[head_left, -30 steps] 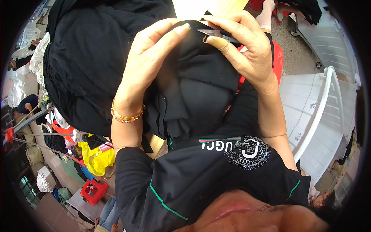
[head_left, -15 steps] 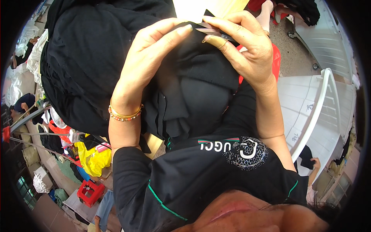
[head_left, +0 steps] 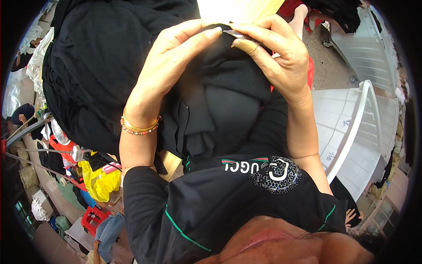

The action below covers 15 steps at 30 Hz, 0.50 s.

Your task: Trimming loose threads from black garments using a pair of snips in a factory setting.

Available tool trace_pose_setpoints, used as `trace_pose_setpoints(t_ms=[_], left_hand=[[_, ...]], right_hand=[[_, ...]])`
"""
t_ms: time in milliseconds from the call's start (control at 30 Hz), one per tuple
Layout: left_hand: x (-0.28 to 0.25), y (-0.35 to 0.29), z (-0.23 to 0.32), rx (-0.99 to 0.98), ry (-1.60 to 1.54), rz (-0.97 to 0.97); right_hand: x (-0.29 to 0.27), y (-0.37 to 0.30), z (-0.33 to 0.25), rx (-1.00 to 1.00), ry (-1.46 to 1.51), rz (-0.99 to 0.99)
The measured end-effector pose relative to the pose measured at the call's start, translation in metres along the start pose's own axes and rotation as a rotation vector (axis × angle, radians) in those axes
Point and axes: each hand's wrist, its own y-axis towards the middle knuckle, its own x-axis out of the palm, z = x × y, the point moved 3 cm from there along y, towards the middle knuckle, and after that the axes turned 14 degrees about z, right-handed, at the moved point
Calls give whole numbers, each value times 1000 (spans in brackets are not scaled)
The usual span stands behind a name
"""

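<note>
A large heap of black cloth [head_left: 94,66] covers my lap and the left side. My left hand [head_left: 169,64] pinches an edge of this cloth between thumb and fingers near the top of the view. Thread snips [head_left: 234,34] are in my right hand [head_left: 281,59], gripped between its thumb and fingers. Their blades lie almost together and point left, at the cloth edge beside my left fingertips. A tan wrap [head_left: 246,45] covers my right thumb. Whether the blades touch a thread is too small to tell.
Pale wood [head_left: 239,11] shows beyond my hands. To the right stand a white plastic rack [head_left: 365,114] and a wheeled white bin [head_left: 365,48]. A yellow bag [head_left: 101,180] and a red stool [head_left: 93,218] are at lower left. Other people are partly visible around the edges.
The snips' blades have closed from a clear gap to nearly together. Both hands stay close to the same spot at the cloth edge. The surroundings have shifted slightly in view.
</note>
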Motion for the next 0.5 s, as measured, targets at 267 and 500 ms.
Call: trace_pose_setpoints(t_ms=[267, 500], left_hand=[[-5, -5, 19, 89, 128, 4], [-50, -4, 36, 177, 473, 83]], right_hand=[[10, 10, -3, 86, 21, -88], [-2, 20, 13, 304, 208, 61]])
